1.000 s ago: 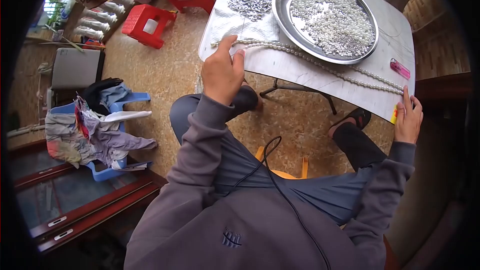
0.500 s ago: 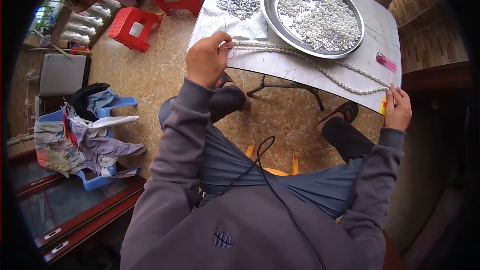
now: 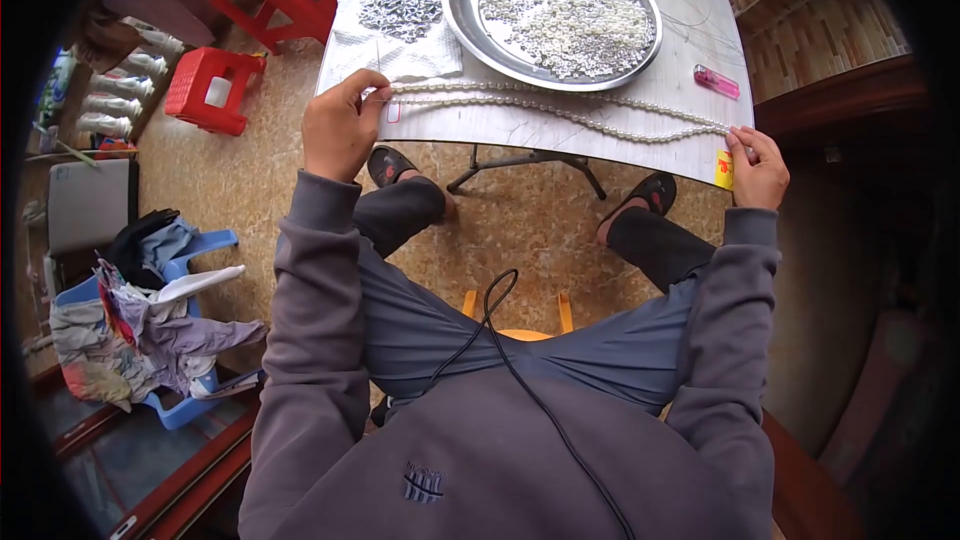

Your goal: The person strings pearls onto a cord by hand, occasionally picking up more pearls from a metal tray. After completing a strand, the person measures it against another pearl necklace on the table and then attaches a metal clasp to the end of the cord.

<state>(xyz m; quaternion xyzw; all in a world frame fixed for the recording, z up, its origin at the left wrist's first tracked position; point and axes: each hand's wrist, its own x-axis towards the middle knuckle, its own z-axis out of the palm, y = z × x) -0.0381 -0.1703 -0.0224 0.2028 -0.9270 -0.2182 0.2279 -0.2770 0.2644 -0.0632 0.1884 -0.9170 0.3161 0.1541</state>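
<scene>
The pearl strand [image 3: 480,100], which a second ago sagged in a loose curve along the table [image 3: 500,128] edge, now lies pulled nearly straight in two close lines, at six o'clock of the bead tray [image 3: 455,15]. The left hand [image 3: 340,130], earlier resting flat on it, is closed in a pinch on its nine-o'clock end, and the right hand [image 3: 757,168] pinches the three-o'clock end below the pink lighter [image 3: 717,81]. Judging by this, the strand is stretched out full length between both hands.

Grey hoodie [image 3: 500,460] (small chest logo)
</scene>
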